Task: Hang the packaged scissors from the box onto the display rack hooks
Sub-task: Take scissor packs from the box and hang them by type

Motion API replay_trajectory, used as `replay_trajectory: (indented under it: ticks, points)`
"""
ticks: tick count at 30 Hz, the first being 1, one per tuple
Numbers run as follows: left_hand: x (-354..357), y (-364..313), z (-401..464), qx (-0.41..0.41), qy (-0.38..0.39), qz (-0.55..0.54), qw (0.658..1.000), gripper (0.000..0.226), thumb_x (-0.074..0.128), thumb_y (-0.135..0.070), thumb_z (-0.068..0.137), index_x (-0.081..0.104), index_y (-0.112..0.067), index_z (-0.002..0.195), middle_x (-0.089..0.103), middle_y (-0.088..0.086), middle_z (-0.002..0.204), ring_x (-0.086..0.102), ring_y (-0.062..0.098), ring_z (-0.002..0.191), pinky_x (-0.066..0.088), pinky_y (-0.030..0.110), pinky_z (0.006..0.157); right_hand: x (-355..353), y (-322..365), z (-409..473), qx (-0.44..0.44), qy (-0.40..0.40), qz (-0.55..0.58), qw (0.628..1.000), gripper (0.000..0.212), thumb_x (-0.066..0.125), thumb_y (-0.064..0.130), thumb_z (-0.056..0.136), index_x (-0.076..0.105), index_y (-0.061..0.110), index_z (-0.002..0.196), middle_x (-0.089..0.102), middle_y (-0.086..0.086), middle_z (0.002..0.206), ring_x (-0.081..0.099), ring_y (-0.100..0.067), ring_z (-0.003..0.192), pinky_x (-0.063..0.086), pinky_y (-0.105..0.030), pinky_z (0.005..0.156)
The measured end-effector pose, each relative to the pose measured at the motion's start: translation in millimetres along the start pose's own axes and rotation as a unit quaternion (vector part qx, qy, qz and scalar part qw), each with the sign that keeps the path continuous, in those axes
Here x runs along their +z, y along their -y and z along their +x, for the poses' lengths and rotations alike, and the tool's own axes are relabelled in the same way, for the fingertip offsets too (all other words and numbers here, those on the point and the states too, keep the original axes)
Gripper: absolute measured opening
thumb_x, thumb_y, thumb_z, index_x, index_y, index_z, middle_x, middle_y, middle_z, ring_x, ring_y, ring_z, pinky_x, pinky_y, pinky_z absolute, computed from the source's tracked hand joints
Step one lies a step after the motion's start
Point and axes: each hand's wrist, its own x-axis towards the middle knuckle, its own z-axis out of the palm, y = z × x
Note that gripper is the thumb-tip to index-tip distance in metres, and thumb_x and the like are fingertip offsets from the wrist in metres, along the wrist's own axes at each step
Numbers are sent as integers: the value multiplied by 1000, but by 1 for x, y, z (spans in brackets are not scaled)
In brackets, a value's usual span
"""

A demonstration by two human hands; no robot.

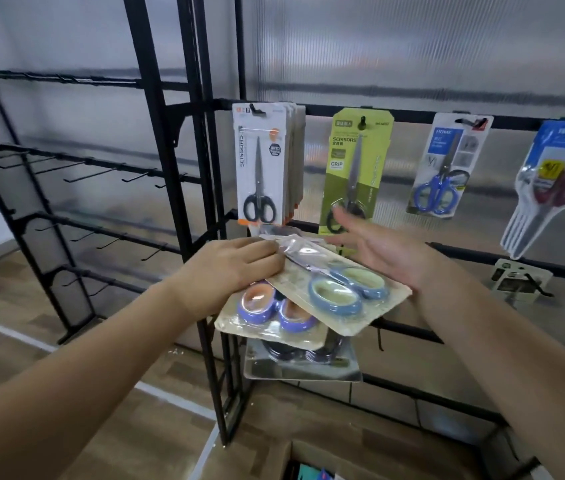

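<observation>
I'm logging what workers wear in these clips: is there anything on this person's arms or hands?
Nothing visible. The left hand and right hand are bare: no gloves, rings, watch or wristbands. Both forearms are uncovered to the frame's edge, with no sleeve in view.

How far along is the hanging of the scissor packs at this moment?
Done: the top rail holds a white pack, green pack, blue-handled pack and a red-handled bundle. In hand: the left hand grips a fanned stack of about three packs; the right hand is open beside it. Left: those packs and the box below, contents unclear.
</observation>
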Motion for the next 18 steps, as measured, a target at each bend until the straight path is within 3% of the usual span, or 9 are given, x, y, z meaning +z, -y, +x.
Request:
replay_trajectory:
  ticks: [3,7,10,11,12,14,15,17,18]
  points:
    - [3,2,3,-4,-15,30,999,34,42,-24,89,71,-7,96,71,10,99,69,24,88,56,32,56,20,-2,-3,10,179,131,975,65,70,25,79,43,-1,132,60,-18,114,59,-29,101,46,-42,96]
    - [18,11,5,-51,-87,82,992,37,45,-30,87,72,-9,99,69,10,107,53,24,107,45,30,85,24,-7,5,-93,-22,79,992,56,67,-4,70,54,4,123,70,-14,94,68,-25,74,56,-30,62]
    - [32,9,0,-241,-155,-84,955,33,60,-18,86,62,-11,117,56,12,127,47,23,120,41,34,100,26,-11,9,-172,-121,65,975,71,74,-5,55,55,16,121,74,-2,81,71,-21,70,54,-28,56]
    - [35,7,-1,-326,-182,-184,909,36,61,-8,86,58,-18,120,52,4,129,46,11,119,41,30,100,28,-14,10,-190,-139,58,970,79,75,-2,50,53,19,123,74,-2,84,71,-22,76,54,-32,61]
    - [36,4,-3,-404,-212,-305,836,38,57,-2,89,54,-27,118,52,-3,127,49,1,110,44,27,96,29,-17,10,-210,-146,56,965,83,76,-1,48,52,20,125,74,-3,87,71,-23,80,55,-34,65]
    - [30,-2,-9,-494,-237,-551,629,21,43,-19,99,55,-25,116,56,2,129,59,-2,87,50,23,77,31,-18,9,-251,-144,69,955,76,75,-9,55,54,24,121,74,-3,89,71,-23,84,56,-34,65]
    - [29,-3,-12,-504,-199,-629,558,32,36,-37,100,56,-21,118,54,5,133,60,-2,83,48,19,72,32,-19,8,-270,-141,73,950,72,72,-14,61,55,27,117,74,-1,90,71,-21,85,56,-31,64]
    - [33,-2,-15,-479,-72,-720,496,59,35,-66,85,65,-22,112,56,1,129,63,6,93,48,21,75,36,-19,7,-309,-138,61,939,69,69,-18,67,55,32,113,74,4,89,70,-16,86,56,-25,62]
    - [32,-5,-16,-447,-24,-754,481,58,46,-68,78,70,-23,106,62,2,124,66,14,98,52,26,77,37,-19,8,-327,-134,53,934,68,68,-18,68,55,33,112,74,6,89,70,-14,86,55,-24,62]
